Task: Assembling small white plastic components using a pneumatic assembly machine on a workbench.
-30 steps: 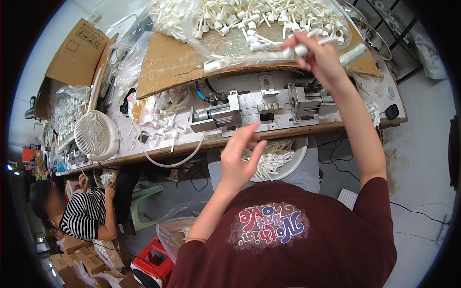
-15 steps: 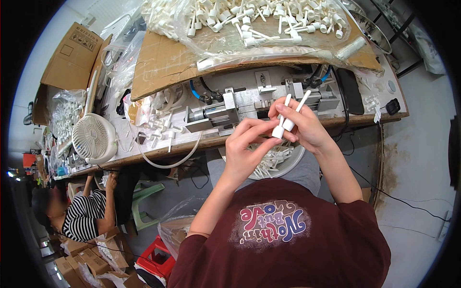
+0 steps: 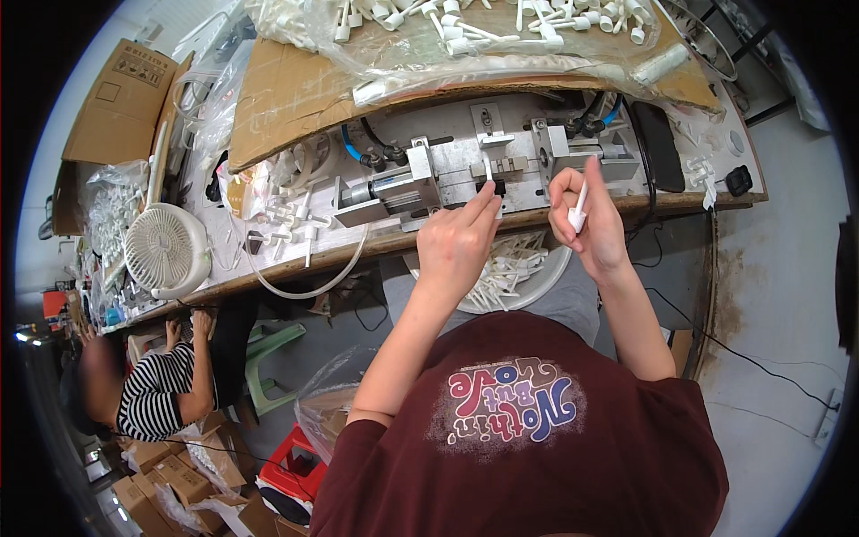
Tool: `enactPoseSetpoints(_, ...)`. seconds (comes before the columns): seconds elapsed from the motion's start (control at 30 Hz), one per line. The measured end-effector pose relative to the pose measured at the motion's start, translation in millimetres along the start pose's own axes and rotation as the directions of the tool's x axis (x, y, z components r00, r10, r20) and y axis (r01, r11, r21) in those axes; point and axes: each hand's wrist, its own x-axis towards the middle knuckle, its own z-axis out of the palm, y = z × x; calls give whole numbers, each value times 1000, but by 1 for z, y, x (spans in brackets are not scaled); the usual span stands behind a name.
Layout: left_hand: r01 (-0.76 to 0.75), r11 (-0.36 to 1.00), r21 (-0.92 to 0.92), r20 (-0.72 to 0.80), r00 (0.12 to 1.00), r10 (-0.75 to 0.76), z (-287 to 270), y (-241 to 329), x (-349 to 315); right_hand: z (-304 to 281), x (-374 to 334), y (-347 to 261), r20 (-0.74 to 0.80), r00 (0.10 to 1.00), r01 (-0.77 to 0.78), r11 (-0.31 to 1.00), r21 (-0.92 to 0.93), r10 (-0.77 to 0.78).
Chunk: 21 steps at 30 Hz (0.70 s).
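My left hand [image 3: 458, 243] reaches to the middle of a metal clamping fixture [image 3: 497, 168] on the bench. Its fingertips are closed on a white plastic stemmed cap [image 3: 489, 169], which lies at the fixture's central slot; the cap end is hidden by the fingers. To the right, my right hand [image 3: 594, 222] holds another white stemmed cap [image 3: 578, 215] between thumb and fingers, stem up and cup end down. Below both hands, a white basin [image 3: 562, 268] full of similar white pieces [image 3: 506, 276] rests at my lap.
Cardboard [image 3: 295, 112] covers the fixture's back and bears a plastic bag of stemmed caps [image 3: 465, 36]. Loose caps [image 3: 291, 219] and a white fan [image 3: 167, 251] stand left. A black phone [image 3: 656, 148] lies right. A co-worker in a striped top [image 3: 161, 394] sits far left.
My hands have moved apart. The left has carried one stemmed cap forward to the fixture; the right keeps the other, slightly to the right. The view has shifted a little.
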Motion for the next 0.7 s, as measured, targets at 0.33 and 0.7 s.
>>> enactPoseSetpoints(0.33, 14, 1000, -12, 67, 998, -13, 1, 1, 15, 5, -13, 2, -74, 974, 186, 943, -277, -214)
enactPoseSetpoints(0.7, -17, 896, -443, 15, 1000, 26, -19, 13, 17, 6, -13, 3, -133, 991, -22, 990, -137, 4)
